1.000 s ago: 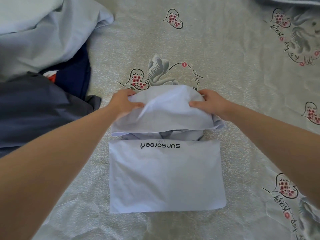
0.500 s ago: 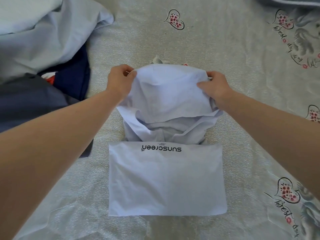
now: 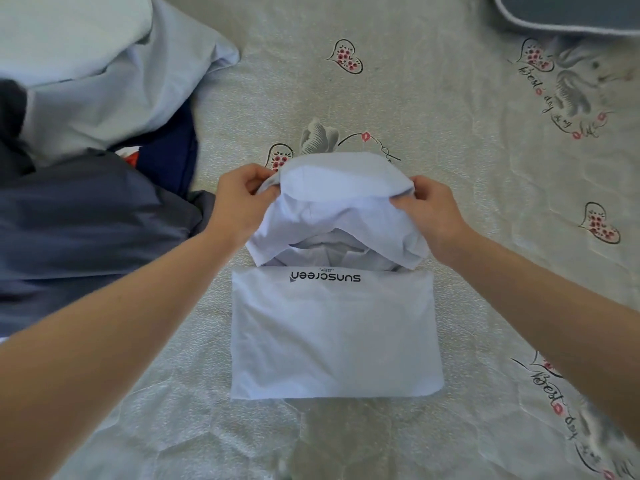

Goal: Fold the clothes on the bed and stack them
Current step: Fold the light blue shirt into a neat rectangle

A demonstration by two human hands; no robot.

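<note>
Gripping the hood (image 3: 343, 188) of a pale lilac-white garment (image 3: 336, 337) at both sides: left hand (image 3: 242, 199) clenched on the hood's left edge, fingers curled round bunched cloth; right hand (image 3: 429, 216) pinching the right edge, thumb on top. Hood raised off the bed (image 3: 450, 133) and arched between the two hands, its opening facing the camera, inner folds of fabric showing beneath. Just below, lying flat on the bed in the middle of the view, the folded body of the same garment, a neat rectangle with the word "sunscreen" (image 3: 325, 277) printed upside down along its far edge. Both forearms reaching in from the lower corners.

To the left, heaped on the bed: a dark grey-blue garment (image 3: 86, 230) nearest, a navy piece (image 3: 169, 157) behind it with a scrap of red and white showing, and a light blue cloth (image 3: 104, 81) piled at the far left corner. Bed cover in a pale quilted fabric printed with hearts, red flowers and script. At the far right corner, a grey cushion with a white piped edge (image 3: 568, 12), partly out of view.
</note>
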